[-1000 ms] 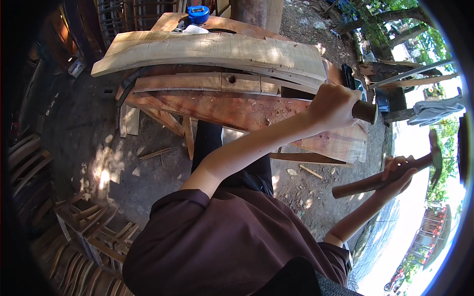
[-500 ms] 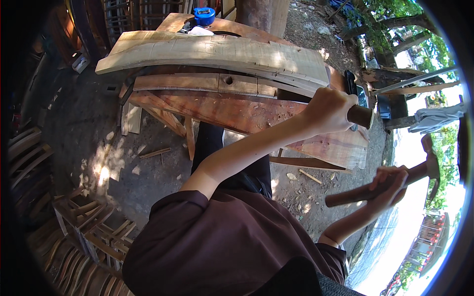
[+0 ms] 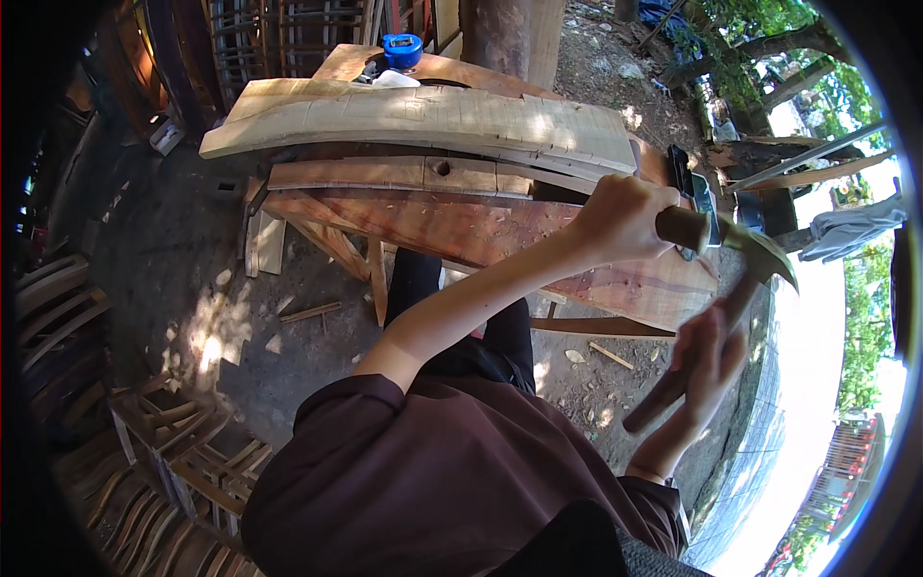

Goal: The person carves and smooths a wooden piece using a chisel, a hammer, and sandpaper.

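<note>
My left hand (image 3: pixel 620 219) is closed around a tool with a thick round wooden handle (image 3: pixel 685 228), held level over the bench's right part. The tool's other end is hidden behind my fist and the wood. My right hand (image 3: pixel 710 361), blurred, grips a claw hammer (image 3: pixel 764 260) by its wooden handle. The hammer's head is at the butt of the round handle, seemingly touching it. Beyond my left hand lies a broad, pale curved plank (image 3: pixel 413 115). In front of it rests a narrower curved piece (image 3: pixel 361 175) with a round hole.
The reddish wooden bench (image 3: pixel 461 229) stands before me. On its far side sits a blue round object (image 3: pixel 402 50), and a dark clamp-like tool (image 3: pixel 681 173) is at its right end. Wooden frames (image 3: pixel 183 452) are stacked lower left. Wood scraps (image 3: pixel 611 356) litter the ground.
The hammer has swung up and left, from out at the right to the butt of the wooden handle. My left hand keeps its grip, shifting slightly left in the picture.
</note>
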The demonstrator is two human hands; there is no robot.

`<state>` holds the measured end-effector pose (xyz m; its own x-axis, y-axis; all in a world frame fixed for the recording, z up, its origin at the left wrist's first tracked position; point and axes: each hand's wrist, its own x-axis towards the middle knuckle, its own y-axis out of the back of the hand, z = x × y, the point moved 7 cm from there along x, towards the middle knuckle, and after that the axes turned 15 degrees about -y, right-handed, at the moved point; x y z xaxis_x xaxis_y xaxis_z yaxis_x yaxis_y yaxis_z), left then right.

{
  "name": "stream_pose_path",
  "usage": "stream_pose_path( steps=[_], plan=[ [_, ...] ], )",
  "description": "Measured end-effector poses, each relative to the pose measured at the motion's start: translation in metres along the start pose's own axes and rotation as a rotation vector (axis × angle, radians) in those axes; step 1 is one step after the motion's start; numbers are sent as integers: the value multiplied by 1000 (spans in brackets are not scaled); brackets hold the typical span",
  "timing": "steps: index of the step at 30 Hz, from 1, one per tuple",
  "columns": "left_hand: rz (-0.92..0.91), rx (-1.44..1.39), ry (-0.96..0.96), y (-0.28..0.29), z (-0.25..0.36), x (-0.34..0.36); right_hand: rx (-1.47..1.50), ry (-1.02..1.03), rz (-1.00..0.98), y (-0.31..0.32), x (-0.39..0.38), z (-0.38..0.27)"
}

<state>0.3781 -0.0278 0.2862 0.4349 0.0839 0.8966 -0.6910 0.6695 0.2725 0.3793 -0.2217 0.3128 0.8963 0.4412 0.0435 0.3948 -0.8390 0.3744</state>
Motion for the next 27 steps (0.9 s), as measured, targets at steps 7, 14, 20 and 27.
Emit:
stream_pose_path(
  steps=[7, 14, 20, 27],
  plan=[
    [41, -49, -28, 2, 5, 8, 193, 163, 146, 36, -18, -31],
    [-98, -42, 35, -2, -4, -6, 101, -84, 75, -12, 0, 10],
    [-7, -89, -8, 1, 2, 6, 425, 248, 366, 27, -22, -24],
    [3, -12, -17, 15, -6, -7, 187, -173, 89, -4, -14, 11]
  ],
)
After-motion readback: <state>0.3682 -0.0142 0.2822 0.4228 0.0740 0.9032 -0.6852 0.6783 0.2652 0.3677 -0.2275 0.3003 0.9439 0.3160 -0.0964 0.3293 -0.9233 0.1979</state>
